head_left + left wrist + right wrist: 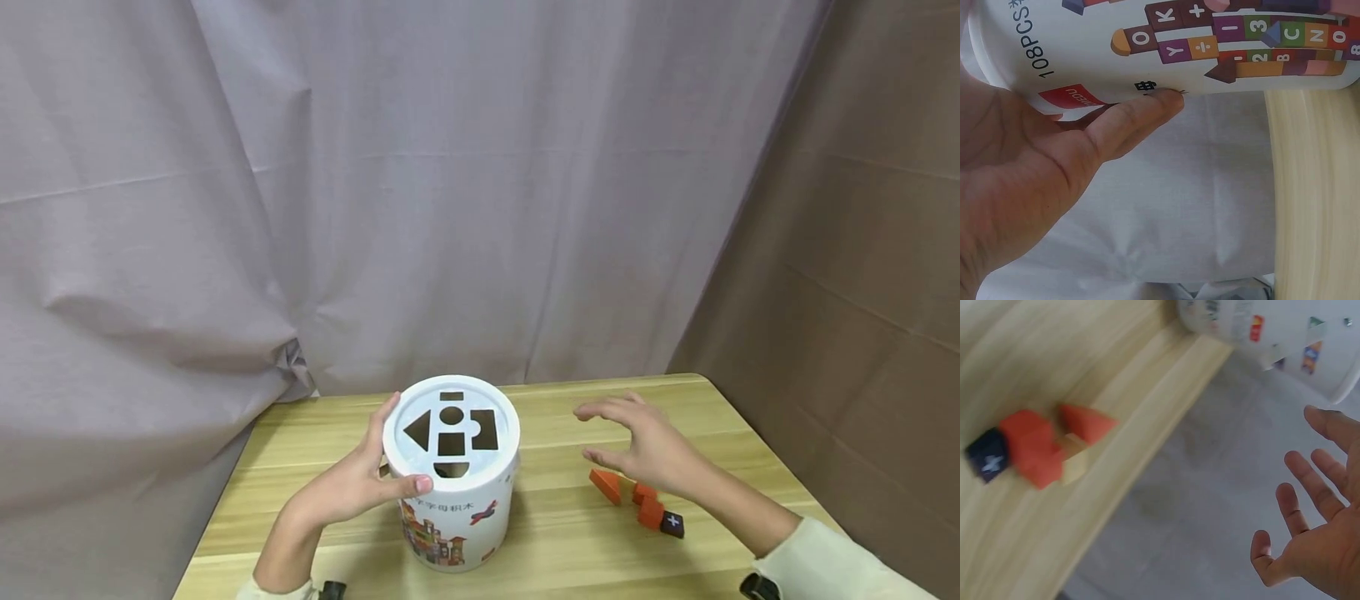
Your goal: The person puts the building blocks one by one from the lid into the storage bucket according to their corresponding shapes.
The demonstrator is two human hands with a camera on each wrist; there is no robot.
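A white cylindrical bucket [454, 517] with printed building blocks on its side stands on the wooden table [570, 542]. Its lid [450, 433] has cut-out shape holes. My left hand [352, 483] grips the bucket's left side, thumb on the lid's front rim; in the left wrist view the thumb [1129, 125] presses the printed wall [1210, 44]. My right hand [645, 446] hovers with fingers spread to the right of the bucket, holding nothing. Just below it lie orange blocks [626, 493], a pale wooden block [1075, 464] and a dark block with a white plus [672, 523].
A grey curtain [375, 208] hangs behind the table, and a brown one [862, 275] on the right. The table's back edge [600, 385] runs close behind the bucket. The blocks lie near the right side of the tabletop.
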